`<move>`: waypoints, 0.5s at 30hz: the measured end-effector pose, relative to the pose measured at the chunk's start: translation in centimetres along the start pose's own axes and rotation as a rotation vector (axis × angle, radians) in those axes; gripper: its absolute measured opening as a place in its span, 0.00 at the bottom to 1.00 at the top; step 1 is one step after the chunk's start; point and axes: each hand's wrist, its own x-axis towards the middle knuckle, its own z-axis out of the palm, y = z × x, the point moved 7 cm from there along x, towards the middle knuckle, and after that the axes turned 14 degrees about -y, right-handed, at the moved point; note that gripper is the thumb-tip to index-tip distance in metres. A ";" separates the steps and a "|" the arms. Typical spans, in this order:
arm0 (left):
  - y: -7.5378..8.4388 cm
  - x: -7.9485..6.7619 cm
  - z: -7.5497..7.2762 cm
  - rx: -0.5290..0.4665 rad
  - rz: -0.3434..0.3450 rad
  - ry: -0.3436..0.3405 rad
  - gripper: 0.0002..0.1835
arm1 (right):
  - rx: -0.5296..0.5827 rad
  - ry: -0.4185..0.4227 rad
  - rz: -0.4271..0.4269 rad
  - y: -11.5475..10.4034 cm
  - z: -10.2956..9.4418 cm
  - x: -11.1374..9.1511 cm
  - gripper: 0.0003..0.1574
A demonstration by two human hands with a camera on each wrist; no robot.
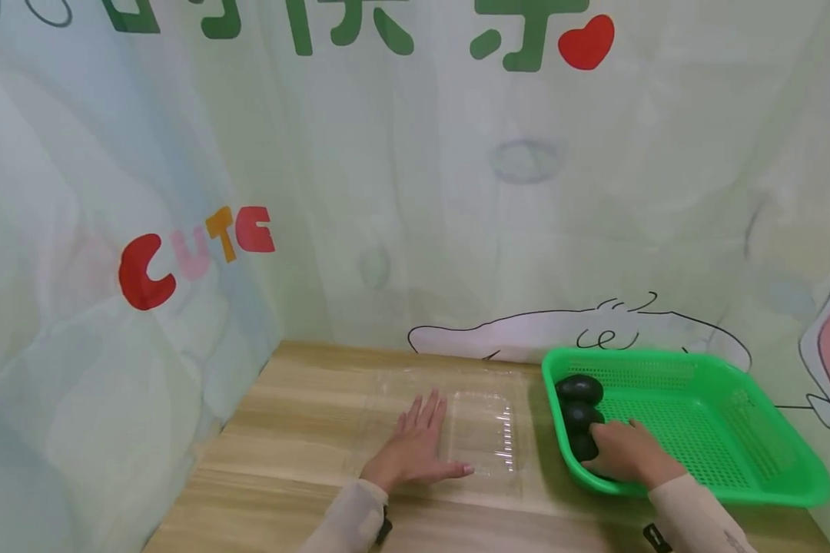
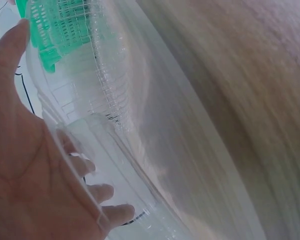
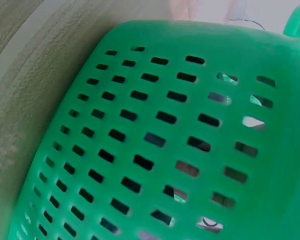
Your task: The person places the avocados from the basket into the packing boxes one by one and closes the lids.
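1. Here, the right hand (image 1: 629, 453) holds the nearest fruit (image 1: 582, 447), its finger and thumb curled at the dark skin; how firmly, I cannot tell.
2. That fruit lies at the left end of the green basket (image 1: 754, 495), inside its wall.
3. The middle fruit (image 1: 581, 416) and far fruit (image 1: 581, 389), equally dark, lie behind it in a row.
4. The left hand (image 1: 418, 449) is spread wide, fingers straight, on the clear tray (image 1: 480, 422), left of the basket.
5. The left wrist view shows fingertips through the plastic; the right shows mostly slotted basket wall.
6. Tray and basket rest on the wooden table (image 1: 283, 422), before a printed cloth (image 1: 422, 192).
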 end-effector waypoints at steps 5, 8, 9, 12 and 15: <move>0.3 -0.5 0.2 -0.005 -0.003 -0.007 0.64 | 0.025 -0.008 0.007 0.0 0.5 -0.2 0.24; 0.5 -0.6 0.0 -0.008 -0.005 -0.008 0.64 | 0.038 -0.003 0.010 0.0 0.5 -0.3 0.24; 0.5 -0.6 0.0 -0.008 -0.007 -0.010 0.64 | 0.039 0.000 0.008 0.0 0.4 -0.4 0.23; 0.4 -0.5 0.0 -0.005 -0.010 -0.012 0.64 | 0.036 0.009 0.005 -0.1 0.3 -0.3 0.23; 0.3 -0.5 -0.1 -0.002 -0.014 -0.015 0.64 | 0.032 0.021 -0.001 -0.2 0.1 -0.2 0.22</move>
